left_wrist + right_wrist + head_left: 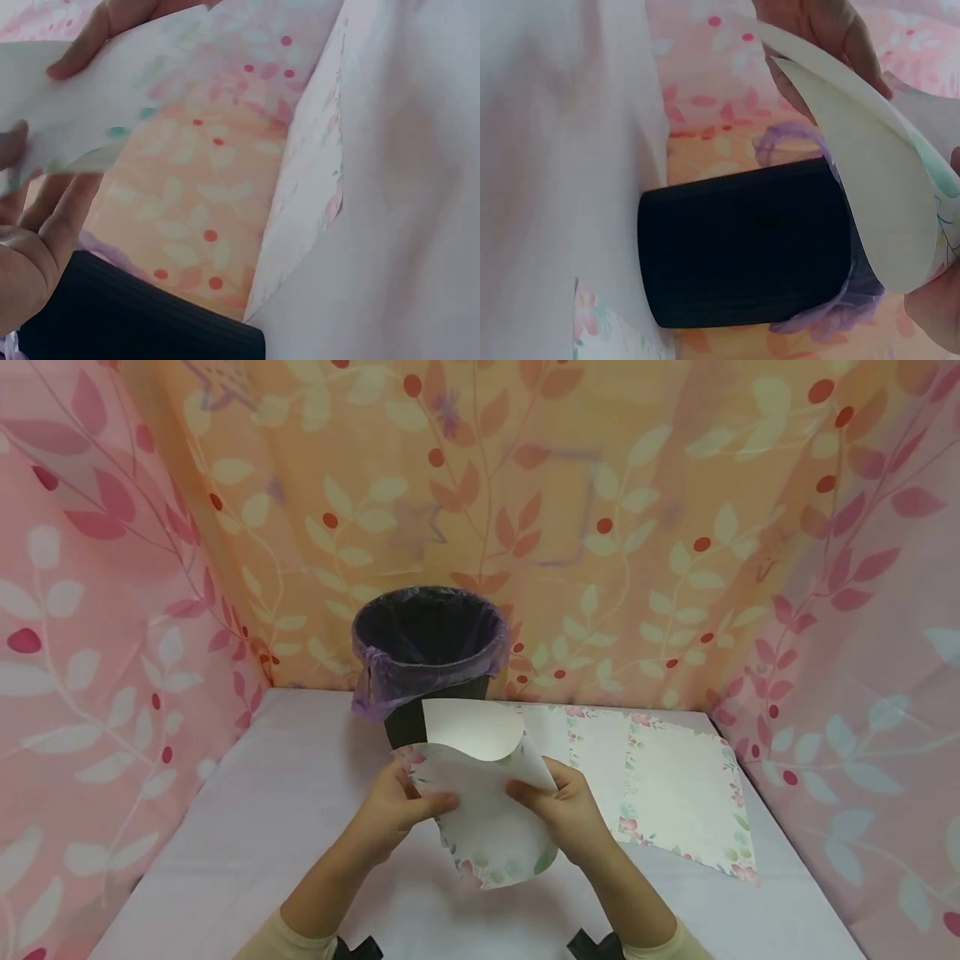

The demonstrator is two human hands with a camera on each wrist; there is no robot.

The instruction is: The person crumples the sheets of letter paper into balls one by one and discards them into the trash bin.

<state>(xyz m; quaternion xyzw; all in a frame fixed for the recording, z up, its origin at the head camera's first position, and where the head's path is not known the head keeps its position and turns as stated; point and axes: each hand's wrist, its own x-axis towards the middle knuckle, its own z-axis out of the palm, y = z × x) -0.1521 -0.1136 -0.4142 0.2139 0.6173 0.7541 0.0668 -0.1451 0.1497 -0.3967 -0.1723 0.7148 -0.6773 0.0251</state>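
Observation:
Both hands hold one sheet of floral-bordered paper (pixel 487 810) above the table, just in front of me. My left hand (pixel 397 806) pinches its left edge and my right hand (pixel 558 802) pinches its right edge. The sheet's top flops over toward me, showing its plain cream back (pixel 472 727). In the left wrist view the paper (pixel 82 97) curves over my left fingers (pixel 52 202). In the right wrist view the bent paper (pixel 870 180) hangs in front of the bin (pixel 742 247).
A black bin (pixel 427 635) with a purple bag liner (pixel 375 681) stands at the back of the white table (pixel 247 827). More floral sheets (pixel 675 785) lie flat to the right. Pink and orange leaf-print cloth (pixel 112 610) walls the table on three sides.

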